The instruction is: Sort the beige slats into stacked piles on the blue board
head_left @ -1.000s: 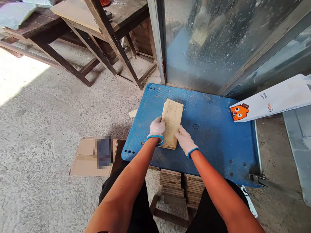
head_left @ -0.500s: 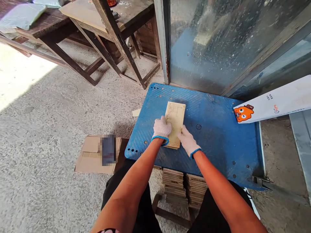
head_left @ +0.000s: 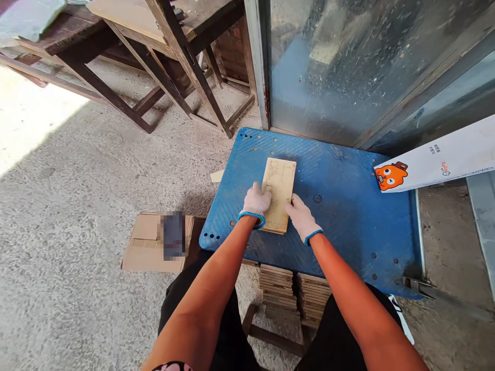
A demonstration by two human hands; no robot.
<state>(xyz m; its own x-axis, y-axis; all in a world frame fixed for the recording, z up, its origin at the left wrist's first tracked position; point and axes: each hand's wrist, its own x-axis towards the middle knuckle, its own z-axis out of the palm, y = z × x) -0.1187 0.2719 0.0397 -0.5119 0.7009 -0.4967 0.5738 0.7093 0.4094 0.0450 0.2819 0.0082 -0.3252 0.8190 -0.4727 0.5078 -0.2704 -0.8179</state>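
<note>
A short stack of thin, pale yellow rectangular boards (head_left: 280,193) lies on a blue plastic platform (head_left: 340,221). My left hand (head_left: 255,200), in a white knit glove with a blue cuff, holds the stack's left edge, its thumb over the top face. On the opposite side my right hand (head_left: 302,216), gloved the same way, grips the lower right edge with fingers and thumb close together. Some fingertips are hidden by the gloves and the boards. Faint dark marks show on the top board.
Below the platform's near edge stand two piles of thin boards (head_left: 276,288). A white bag with an orange cartoon (head_left: 436,154) rests at the right. Flattened cardboard (head_left: 143,252) with a blurred item lies on the floor. Wooden tables (head_left: 209,26) and a metal-framed glass panel (head_left: 325,77) stand behind.
Both hands stay at the stack's edges, the left shifting very slightly outward. The boards hardly move on the platform. The whole view shifts a little.
</note>
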